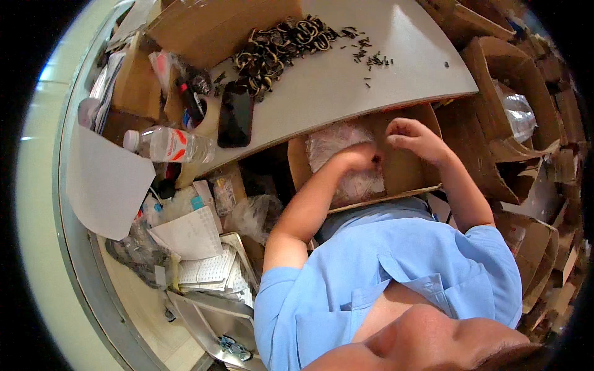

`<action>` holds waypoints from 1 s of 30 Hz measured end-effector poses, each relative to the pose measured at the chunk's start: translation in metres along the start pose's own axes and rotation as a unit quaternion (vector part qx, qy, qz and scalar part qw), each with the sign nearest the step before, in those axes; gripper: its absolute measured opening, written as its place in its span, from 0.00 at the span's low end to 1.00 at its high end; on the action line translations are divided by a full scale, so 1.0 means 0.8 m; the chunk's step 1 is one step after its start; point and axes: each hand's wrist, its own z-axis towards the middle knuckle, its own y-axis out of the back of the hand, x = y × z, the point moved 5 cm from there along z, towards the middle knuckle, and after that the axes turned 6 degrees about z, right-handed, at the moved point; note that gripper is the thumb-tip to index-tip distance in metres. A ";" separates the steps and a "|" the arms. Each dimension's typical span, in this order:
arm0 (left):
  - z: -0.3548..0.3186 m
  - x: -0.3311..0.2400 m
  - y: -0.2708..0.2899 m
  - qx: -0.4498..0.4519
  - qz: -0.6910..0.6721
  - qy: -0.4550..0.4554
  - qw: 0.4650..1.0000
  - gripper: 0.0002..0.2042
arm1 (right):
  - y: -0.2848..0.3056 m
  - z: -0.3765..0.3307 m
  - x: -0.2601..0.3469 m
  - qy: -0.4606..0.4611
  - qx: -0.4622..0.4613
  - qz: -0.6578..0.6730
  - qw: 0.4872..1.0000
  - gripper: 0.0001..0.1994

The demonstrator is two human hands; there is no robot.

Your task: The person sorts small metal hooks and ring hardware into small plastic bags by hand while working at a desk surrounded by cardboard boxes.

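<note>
An open cardboard box point(405, 167) rests in front of my body, at the table's edge. My left hand point(364, 157) reaches over it, fingers bent together around a small dark thing too small to name. Beneath that hand lie clear plastic bags point(331, 142) inside the box. My right hand point(409, 134) hovers above the box's right part, its fingers curled inward; whatever they hold, if anything, is hidden. On the table beyond is a heap of black and pale rings or bands point(278, 52), with small dark pieces point(371, 60) scattered to its right.
A black phone point(236, 116) and a plastic bottle point(170, 144) lie at the table's left. Cardboard boxes point(516, 93) crowd the right side. Papers point(207, 266) and clear plastic bags point(253, 216) pile up at my left. The pale table point(396, 37) has a curved-looking front edge.
</note>
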 end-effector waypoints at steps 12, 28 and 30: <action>-0.014 -0.024 0.039 -0.309 -0.322 0.034 0.894 0.12 | 0.009 -0.020 -0.044 0.010 -0.136 -0.125 0.983 0.09; -0.011 -0.042 0.027 -0.323 -0.469 -0.001 0.822 0.08 | 0.005 -0.027 -0.016 0.067 -0.237 -0.223 0.943 0.08; -0.010 -0.039 0.026 -0.307 -0.529 -0.006 0.791 0.07 | 0.008 -0.027 -0.017 0.038 -0.231 -0.210 0.949 0.09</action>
